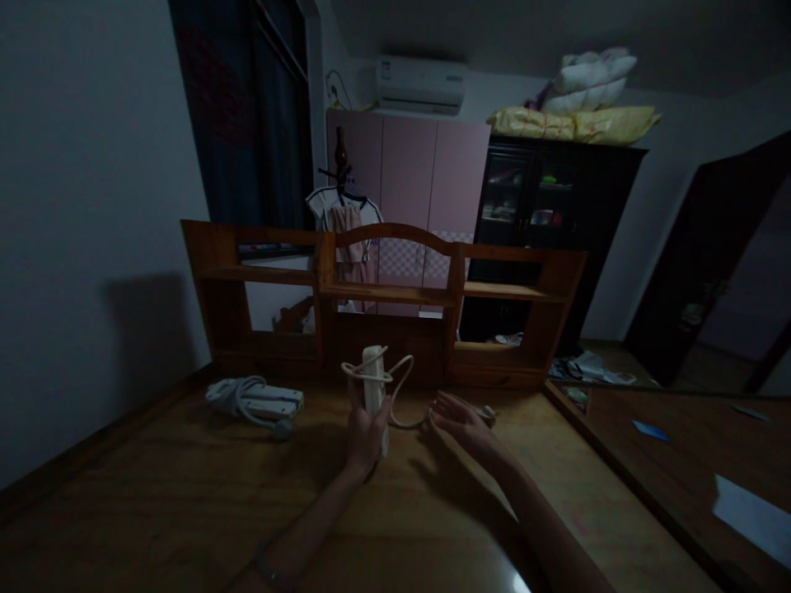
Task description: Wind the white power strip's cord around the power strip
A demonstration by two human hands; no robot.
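Observation:
My left hand [366,432] is closed around a white power strip [374,379], held upright above the wooden desk [395,519]. Its pale cord [401,424] loops loosely around the upper part of the strip, then sags across to the right. There my right hand [463,420] has its fingers together over the cord, which runs into the grip; the fingertips are dim. What looks like the plug end [488,413] shows just beyond this hand. Left of both hands lies a second white power strip [272,401], a grey-white cord wound about it and its plug resting on the desk.
A wooden shelf unit [389,294] stands along the desk's far edge. On the right, a lower brown surface [673,469] carries a white sheet [754,515] and a blue card [651,430]. A wall [92,329] borders the left side. The room is dim.

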